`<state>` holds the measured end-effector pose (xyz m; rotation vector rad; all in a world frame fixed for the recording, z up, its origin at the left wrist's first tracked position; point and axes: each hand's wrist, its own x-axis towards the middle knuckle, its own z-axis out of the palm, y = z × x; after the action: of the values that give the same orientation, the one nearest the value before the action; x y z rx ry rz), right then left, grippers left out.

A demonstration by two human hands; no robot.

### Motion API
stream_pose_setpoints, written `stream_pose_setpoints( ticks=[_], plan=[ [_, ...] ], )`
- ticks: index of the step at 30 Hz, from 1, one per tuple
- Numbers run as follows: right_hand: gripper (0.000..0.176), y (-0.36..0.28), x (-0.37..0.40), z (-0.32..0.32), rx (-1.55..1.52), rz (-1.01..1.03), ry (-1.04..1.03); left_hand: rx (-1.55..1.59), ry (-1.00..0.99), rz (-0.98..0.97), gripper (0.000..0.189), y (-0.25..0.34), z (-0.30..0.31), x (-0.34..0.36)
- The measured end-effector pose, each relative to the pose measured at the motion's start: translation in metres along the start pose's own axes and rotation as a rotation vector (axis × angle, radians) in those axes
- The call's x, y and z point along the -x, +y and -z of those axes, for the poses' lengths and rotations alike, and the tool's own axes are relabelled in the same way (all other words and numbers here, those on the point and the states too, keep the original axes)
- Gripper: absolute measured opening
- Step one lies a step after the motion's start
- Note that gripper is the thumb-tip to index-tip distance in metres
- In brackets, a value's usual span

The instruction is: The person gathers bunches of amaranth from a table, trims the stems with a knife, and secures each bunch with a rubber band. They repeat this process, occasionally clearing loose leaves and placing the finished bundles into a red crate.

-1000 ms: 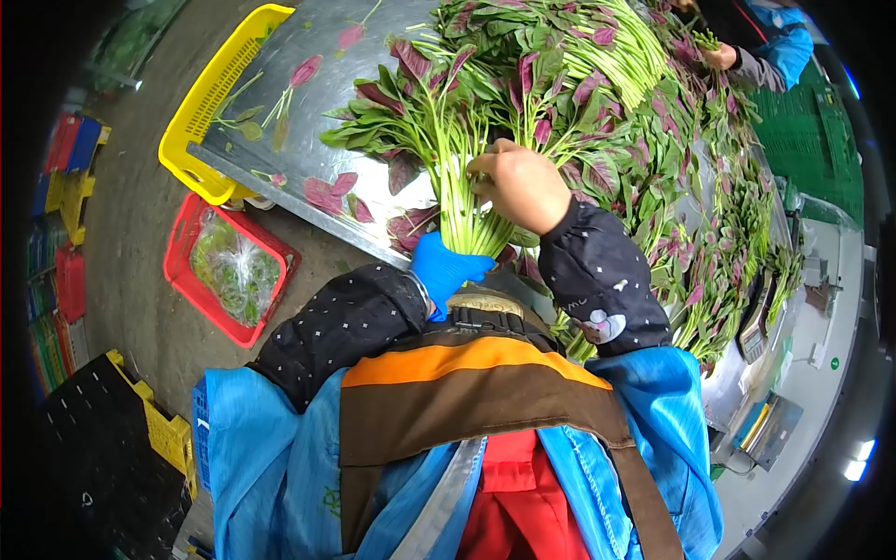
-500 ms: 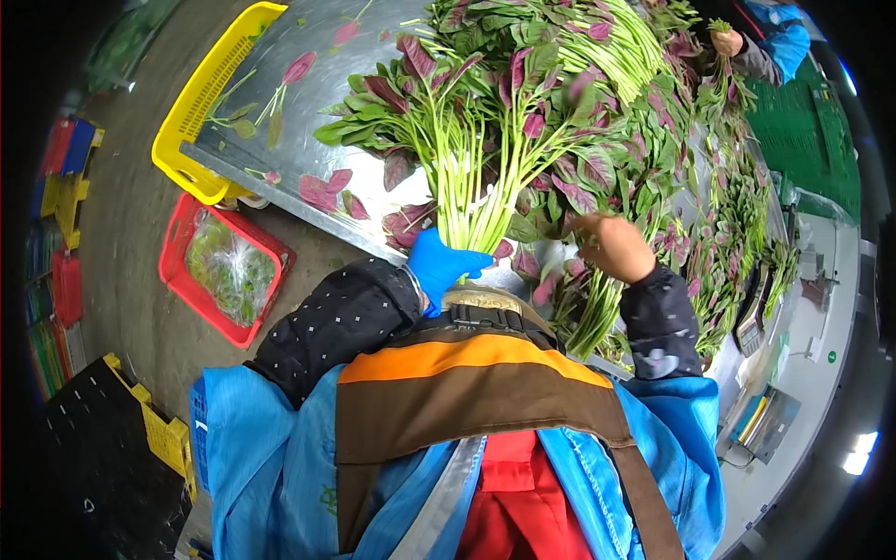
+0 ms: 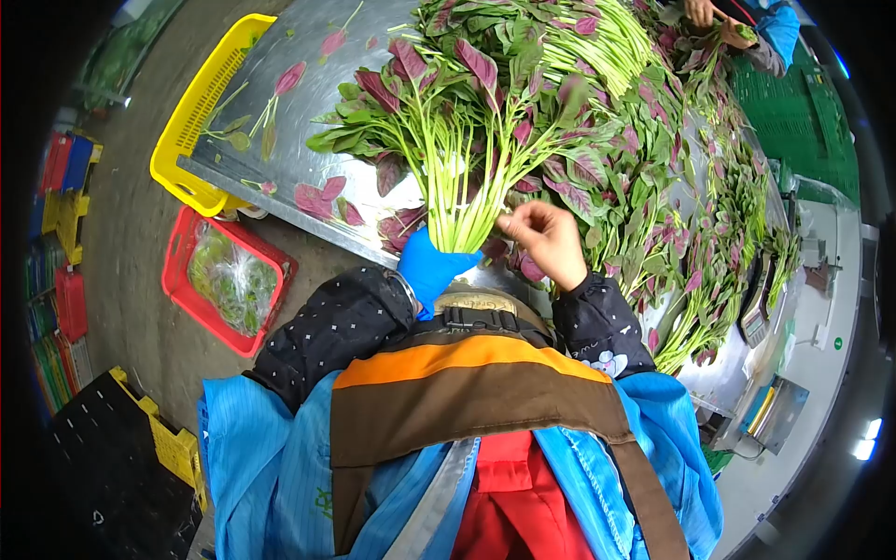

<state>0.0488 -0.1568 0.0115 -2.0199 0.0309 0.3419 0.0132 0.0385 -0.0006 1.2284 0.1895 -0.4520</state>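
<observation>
My left hand (image 3: 431, 269), in a blue glove, is wrapped round the lower stems of a bunch of red amaranth (image 3: 457, 196). The bunch stands fanned out, its green and purple leaves pointing away from me. Bare, my right hand (image 3: 549, 241) is at the right side of these stems, thumb and forefinger pinched together. Whatever lies between those fingertips is too small to make out. Loose purple leaves (image 3: 317, 198) lie on the metal table (image 3: 280, 168) left of the bunch.
More amaranth (image 3: 607, 168) is heaped across the table's right side. A yellow basket (image 3: 168, 149) sits at its left edge, with a red basket (image 3: 177, 271) holding bagged greens below. Another person's hands (image 3: 723, 21) hold greens at the far right. A scale (image 3: 754, 322) stands at right.
My right hand has moved left and up from over the heaped greens to the side of the bunch, its fingers now pinched. My left hand keeps its grip, little moved.
</observation>
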Motion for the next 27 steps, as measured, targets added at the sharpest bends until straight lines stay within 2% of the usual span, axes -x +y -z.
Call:
stream_pose_setpoints(
  ticks=[1, 2, 3, 5, 6, 8, 11, 15, 19, 22, 27],
  plan=[
    [0.021, -0.011, -0.003, 0.0, -0.041, 0.107, 0.104, 0.016, 0.001, 0.049, 0.038, 0.001, 0.0, 0.0],
    [0.016, -0.035, -0.004, 0.006, 0.138, 0.167, 0.095, 0.031, 0.0, 0.099, 0.038, 0.003, -0.001, 0.001],
    [0.016, -0.059, -0.006, 0.007, 0.202, 0.36, 0.07, 0.044, -0.003, 0.149, 0.037, 0.005, -0.001, 0.002],
    [0.023, -0.079, -0.018, 0.001, 0.366, 0.698, 0.017, -0.051, 0.001, 0.063, 0.036, 0.002, -0.003, 0.0],
    [0.024, -0.08, -0.02, 0.005, 0.532, 0.627, -0.091, -0.096, 0.006, 0.02, 0.036, 0.001, -0.003, 0.0],
    [0.022, -0.085, -0.025, 0.013, 0.658, 0.525, -0.248, -0.092, 0.003, 0.004, 0.035, 0.002, -0.003, 0.001],
    [0.016, -0.077, -0.026, 0.014, 0.6, 0.644, -0.267, -0.088, 0.02, 0.03, 0.033, 0.008, -0.004, 0.003],
    [0.017, -0.071, -0.024, 0.011, 0.779, 0.767, -0.211, -0.082, 0.017, 0.083, 0.032, 0.009, -0.004, 0.003],
    [0.016, -0.07, -0.017, 0.01, 0.735, 0.724, -0.262, -0.05, 0.024, 0.089, 0.033, 0.005, -0.005, 0.002],
    [0.018, -0.068, -0.021, 0.012, 0.716, 0.655, -0.212, -0.079, 0.025, 0.055, 0.033, 0.005, -0.006, 0.002],
    [0.015, -0.061, -0.018, 0.011, 0.766, 0.698, -0.267, -0.028, 0.004, 0.098, 0.034, 0.004, -0.005, 0.002]
  ],
)
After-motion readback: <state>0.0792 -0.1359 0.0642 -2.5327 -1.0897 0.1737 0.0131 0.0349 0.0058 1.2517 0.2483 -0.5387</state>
